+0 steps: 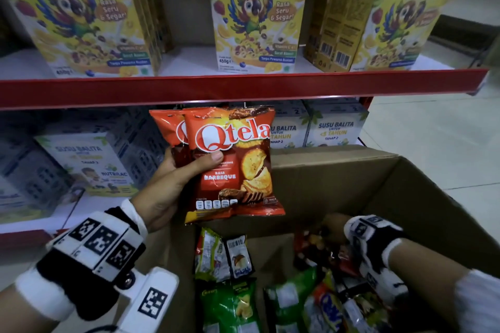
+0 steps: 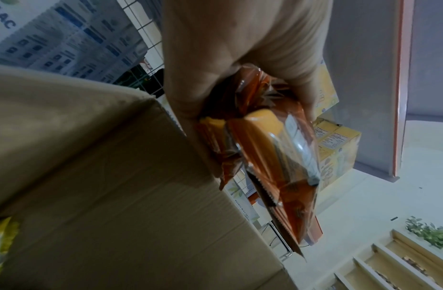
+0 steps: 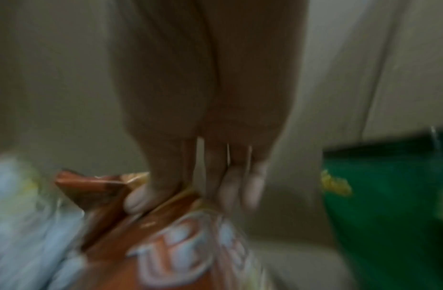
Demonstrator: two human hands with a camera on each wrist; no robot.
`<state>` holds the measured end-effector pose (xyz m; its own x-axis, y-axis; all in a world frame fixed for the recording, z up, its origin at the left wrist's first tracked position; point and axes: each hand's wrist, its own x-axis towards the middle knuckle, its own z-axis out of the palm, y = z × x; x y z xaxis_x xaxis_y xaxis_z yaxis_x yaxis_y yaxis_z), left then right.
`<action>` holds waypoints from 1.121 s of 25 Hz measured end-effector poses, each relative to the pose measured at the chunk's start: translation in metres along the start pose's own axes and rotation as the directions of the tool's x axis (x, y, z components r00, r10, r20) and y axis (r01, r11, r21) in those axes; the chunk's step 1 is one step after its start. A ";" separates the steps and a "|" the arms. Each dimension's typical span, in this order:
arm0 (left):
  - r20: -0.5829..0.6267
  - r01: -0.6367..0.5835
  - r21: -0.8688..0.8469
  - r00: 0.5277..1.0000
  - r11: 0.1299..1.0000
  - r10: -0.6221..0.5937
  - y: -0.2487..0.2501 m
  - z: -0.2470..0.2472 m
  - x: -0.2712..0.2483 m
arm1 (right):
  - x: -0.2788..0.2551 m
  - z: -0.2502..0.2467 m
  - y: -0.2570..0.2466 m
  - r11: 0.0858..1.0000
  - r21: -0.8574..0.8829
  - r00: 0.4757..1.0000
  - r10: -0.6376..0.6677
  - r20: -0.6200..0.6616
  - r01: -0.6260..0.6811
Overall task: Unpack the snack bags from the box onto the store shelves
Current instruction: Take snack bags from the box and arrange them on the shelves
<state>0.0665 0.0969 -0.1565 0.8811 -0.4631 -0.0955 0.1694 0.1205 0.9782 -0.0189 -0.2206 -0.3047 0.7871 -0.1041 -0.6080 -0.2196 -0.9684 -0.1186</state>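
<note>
Overhead, left hand (image 1: pixel 165 184) pinches 2 glossy crinkled bags (image 1: pixel 232 162) (red foil).

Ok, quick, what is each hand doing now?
Left hand: grips two Qtela bags.
Right hand: pinches an orange bag in the box.

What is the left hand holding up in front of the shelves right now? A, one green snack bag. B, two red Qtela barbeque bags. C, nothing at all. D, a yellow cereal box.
B: the left hand grips two overlapping red Qtela bags above the cardboard box, its thumb pressed across the front one.
</note>
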 end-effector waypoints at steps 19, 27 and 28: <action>-0.196 -0.036 0.034 0.980 0.999 0.042 0.004 0.017 -0.013 | -0.163 -0.136 -0.089 -0.010 0.622 0.621 0.071 -0.780 0.783; -0.076 -0.054 -0.130 0.996 0.990 0.044 0.004 0.021 -0.011 | -0.157 -0.109 -0.124 0.647 0.294 0.464 -0.106 -0.879 0.703; -0.069 -0.038 -0.132 0.997 0.990 0.029 0.003 0.018 -0.010 | -0.157 -0.111 -0.121 0.590 0.337 0.464 -0.072 -0.883 0.734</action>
<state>0.0503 0.0862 -0.1491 0.9142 -0.3975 -0.0793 0.1924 0.2533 0.9481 -0.0516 -0.1127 -0.1075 0.8898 -0.1790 0.4198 0.2534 -0.5713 -0.7807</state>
